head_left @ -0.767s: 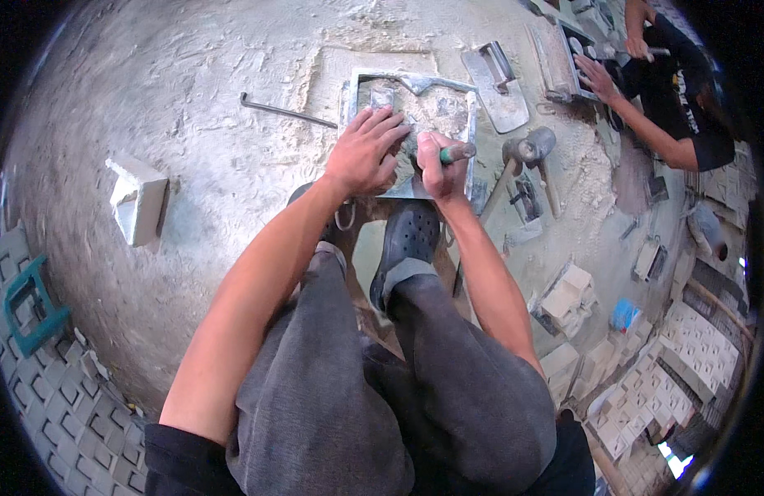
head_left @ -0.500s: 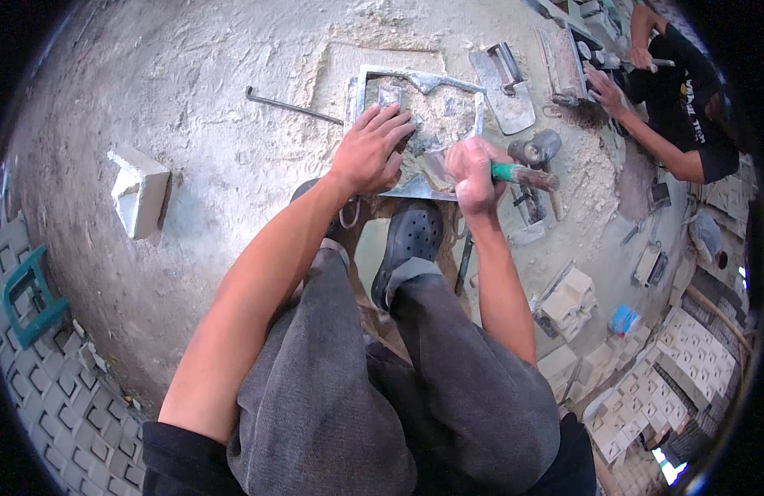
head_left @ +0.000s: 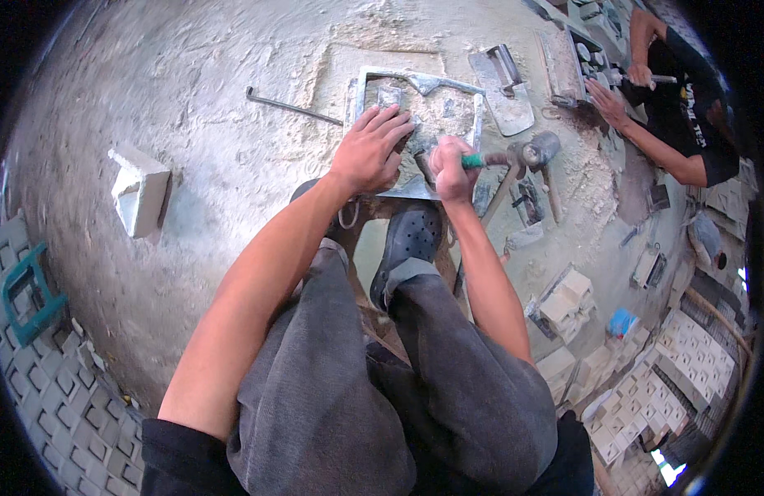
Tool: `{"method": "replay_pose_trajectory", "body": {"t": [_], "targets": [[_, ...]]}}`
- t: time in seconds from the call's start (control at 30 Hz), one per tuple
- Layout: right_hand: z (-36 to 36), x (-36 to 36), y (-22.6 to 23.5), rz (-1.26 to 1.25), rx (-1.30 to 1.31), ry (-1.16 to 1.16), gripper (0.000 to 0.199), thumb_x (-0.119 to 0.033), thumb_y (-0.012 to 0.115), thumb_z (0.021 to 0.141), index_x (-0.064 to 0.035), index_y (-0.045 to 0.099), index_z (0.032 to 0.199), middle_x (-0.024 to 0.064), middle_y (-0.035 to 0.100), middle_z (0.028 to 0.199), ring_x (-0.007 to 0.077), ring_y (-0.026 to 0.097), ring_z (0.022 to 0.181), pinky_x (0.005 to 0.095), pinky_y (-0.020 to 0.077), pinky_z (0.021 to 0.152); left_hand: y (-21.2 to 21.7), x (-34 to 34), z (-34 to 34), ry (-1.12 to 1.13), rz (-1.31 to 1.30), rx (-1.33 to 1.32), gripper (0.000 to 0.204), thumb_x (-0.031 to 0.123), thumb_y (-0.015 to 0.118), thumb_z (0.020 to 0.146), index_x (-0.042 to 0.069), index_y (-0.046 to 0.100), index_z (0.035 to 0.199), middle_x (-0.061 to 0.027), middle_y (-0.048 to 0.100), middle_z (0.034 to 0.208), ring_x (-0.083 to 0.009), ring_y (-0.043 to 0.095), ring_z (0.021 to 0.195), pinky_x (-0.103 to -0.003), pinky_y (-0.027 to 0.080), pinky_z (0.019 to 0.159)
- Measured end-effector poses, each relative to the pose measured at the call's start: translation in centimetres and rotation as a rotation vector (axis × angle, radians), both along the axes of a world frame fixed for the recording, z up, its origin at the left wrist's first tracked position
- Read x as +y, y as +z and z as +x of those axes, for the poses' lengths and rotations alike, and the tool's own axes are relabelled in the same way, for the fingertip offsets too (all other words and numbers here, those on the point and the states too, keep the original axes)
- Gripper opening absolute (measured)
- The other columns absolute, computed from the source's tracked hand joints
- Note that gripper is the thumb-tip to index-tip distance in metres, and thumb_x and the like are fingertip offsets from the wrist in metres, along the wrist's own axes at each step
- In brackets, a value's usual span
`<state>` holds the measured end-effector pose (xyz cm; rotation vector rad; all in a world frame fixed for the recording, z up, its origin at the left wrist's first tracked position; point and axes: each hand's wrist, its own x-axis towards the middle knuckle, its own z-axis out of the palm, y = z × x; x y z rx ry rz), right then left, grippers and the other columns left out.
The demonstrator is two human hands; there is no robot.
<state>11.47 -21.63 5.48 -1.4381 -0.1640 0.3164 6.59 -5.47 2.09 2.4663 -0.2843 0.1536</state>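
Note:
A metal mould frame (head_left: 479, 120) lies on the dusty floor beyond my shoes, packed with pale, crumbly powder (head_left: 436, 122). My left hand (head_left: 372, 149) rests over its left part, fingers stretched out flat and gripping nothing. Over the front right part of the frame, my right hand (head_left: 452, 169) is closed round the green and brown handle of a trowel (head_left: 473, 160). Much of the trowel's blade is hidden by that hand. A mallet (head_left: 541, 150) lies just right of the frame, its handle slanting toward me.
A bent metal rod (head_left: 295, 107) touches the frame's left side. Beyond the mallet lies a flat metal plate with a handle (head_left: 510, 103). Far left sits a white block (head_left: 140, 194). A co-worker (head_left: 680, 107) works at the upper right. Cast blocks (head_left: 568, 299) stand at lower right.
My right hand has moved left with the trowel, further over the powder, and its handle has swung away from me. My left hand stays in place.

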Motion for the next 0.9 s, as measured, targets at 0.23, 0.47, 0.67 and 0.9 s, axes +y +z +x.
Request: {"method": "replay_pose_trajectory", "body": {"t": [0.23,0.47,0.67,0.9], "targets": [[1.9,-0.1,3.5,0.186,0.109,0.116,0.037,-0.016,0.051,0.093,-0.0099,0.038,0.058,-0.0032,0.035,0.054,0.0073,0.031,0.046,0.0272,0.0255,0.043,-0.4,0.7,-0.7,0.019,-0.01,0.003,0.057,0.011,0.055,0.077,0.006,0.048,0.133,-0.0118,0.046,0.143,-0.0293,0.034,0.138,-0.046,0.022,0.117],[1.3,0.7,-0.2,-0.153,-0.12,0.29,0.03,-0.012,0.055,0.088,0.0008,0.048,0.062,0.0,0.041,0.054,0.0092,0.035,0.053,0.0296,0.03,0.049,-0.5,0.2,-0.2,0.091,-0.089,-0.053,0.056,0.009,0.052,0.077,0.005,0.047,0.132,-0.014,0.046,0.142,-0.0327,0.034,0.138,-0.046,0.022,0.117],[1.8,0.8,4.0,0.068,-0.17,0.355,0.037,-0.019,0.052,0.091,-0.002,0.044,0.059,-0.0015,0.038,0.054,0.0085,0.034,0.052,0.0291,0.0255,0.047,-0.5,0.5,-0.9,0.121,-0.077,-0.029,0.056,0.008,0.05,0.076,0.003,0.047,0.131,-0.016,0.044,0.143,-0.0341,0.033,0.138,-0.046,0.022,0.116],[1.2,1.9,0.0,0.024,0.135,0.209,0.037,-0.018,0.053,0.091,-0.0064,0.042,0.058,-0.0047,0.038,0.056,0.0059,0.031,0.05,0.0275,0.0234,0.046,-0.6,0.5,0.2,0.124,-0.085,-0.066,0.054,0.009,0.05,0.077,0.002,0.048,0.131,-0.0157,0.045,0.143,-0.0331,0.035,0.137,-0.046,0.022,0.116]]}}
